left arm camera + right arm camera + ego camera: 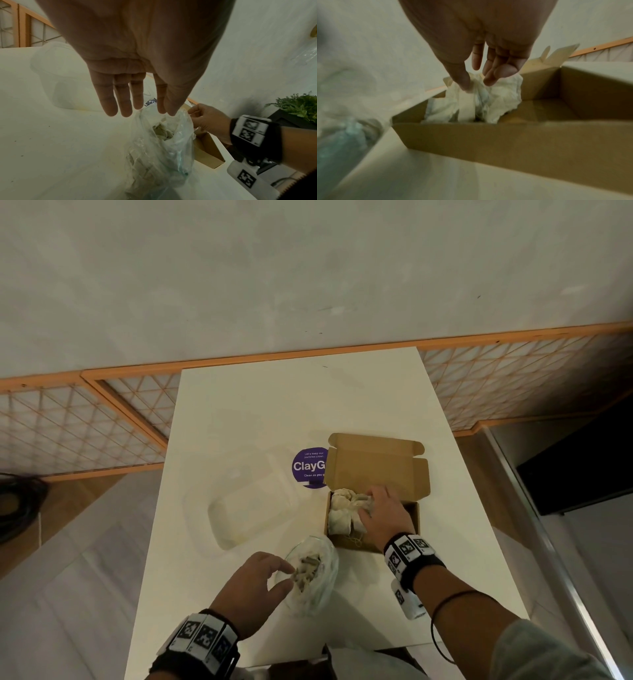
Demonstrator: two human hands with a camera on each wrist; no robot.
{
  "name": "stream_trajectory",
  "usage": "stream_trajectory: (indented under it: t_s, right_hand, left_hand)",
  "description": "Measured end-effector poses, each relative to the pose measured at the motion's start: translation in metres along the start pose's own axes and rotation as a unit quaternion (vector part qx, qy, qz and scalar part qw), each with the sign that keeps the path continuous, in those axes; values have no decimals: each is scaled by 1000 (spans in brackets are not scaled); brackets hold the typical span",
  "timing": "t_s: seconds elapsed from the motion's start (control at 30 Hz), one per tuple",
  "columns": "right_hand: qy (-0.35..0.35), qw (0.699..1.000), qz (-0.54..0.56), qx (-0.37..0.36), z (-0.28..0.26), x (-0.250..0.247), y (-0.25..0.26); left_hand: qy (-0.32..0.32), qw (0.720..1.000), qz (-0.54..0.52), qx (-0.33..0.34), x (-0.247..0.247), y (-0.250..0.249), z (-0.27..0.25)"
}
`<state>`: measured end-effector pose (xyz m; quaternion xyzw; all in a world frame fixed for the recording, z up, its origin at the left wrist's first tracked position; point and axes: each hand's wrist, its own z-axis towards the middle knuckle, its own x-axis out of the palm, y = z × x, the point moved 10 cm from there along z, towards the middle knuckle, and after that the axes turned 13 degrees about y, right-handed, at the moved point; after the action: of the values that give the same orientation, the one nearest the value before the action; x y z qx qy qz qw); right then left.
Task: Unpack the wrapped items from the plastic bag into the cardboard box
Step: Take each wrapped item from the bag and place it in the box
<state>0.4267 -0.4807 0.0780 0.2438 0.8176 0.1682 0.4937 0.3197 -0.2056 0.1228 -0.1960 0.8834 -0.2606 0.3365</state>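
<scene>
Wrist bands with black-and-white square markers sat on both my forearms at the near edge. Left hand (255,583) hovered at the mouth of the plastic bag (313,575), fingers (122,102) straight and slightly apart, tips just at the crinkled rim, nothing clamped. Bag was thin, clear, wrinkled film with a bluish tint, standing slumped on the white table (260,412) near the front centre; pale paper-wrapped items (163,132) still visible inside it.

Right hand (385,517) was down in the cardboard box (412,517), just right of and beyond the bag. Thumb and fingers (498,73) loosely spread over a wrapped bundle (503,98), thumb tip touching the paper; could not tell whether it was actually pinched. Bundles (344,510) were crumpled off-white paper, lumpy, packed into the box's left half. Box was plain brown corrugated, shallow, rectangular, tabbed lid (376,463) folded open on the far side.

Left of the box lay a translucent rounded plastic container (246,508). A round purple sticker (310,467) showed partly behind the lid.
</scene>
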Motion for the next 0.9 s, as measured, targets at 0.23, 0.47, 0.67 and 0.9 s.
stream_trajectory:
  t_s: [0.23, 0.47, 0.67, 0.9]
  right_hand:
    - [37, 986, 49, -157, -72, -2, 88]
    - [227, 932, -147, -241, -71, 100, 120]
    - [213, 919, -291, -161, -44, 130, 109]
    - [185, 948, -219, -138, -46, 100, 112]
  left_hand:
    - [41, 999, 0, -26, 11, 8, 15]
    - [31, 998, 57, 17, 3, -20, 33]
    - [19, 992, 114, 50, -9, -37, 38]
    - [-6, 994, 100, 34, -12, -31, 37]
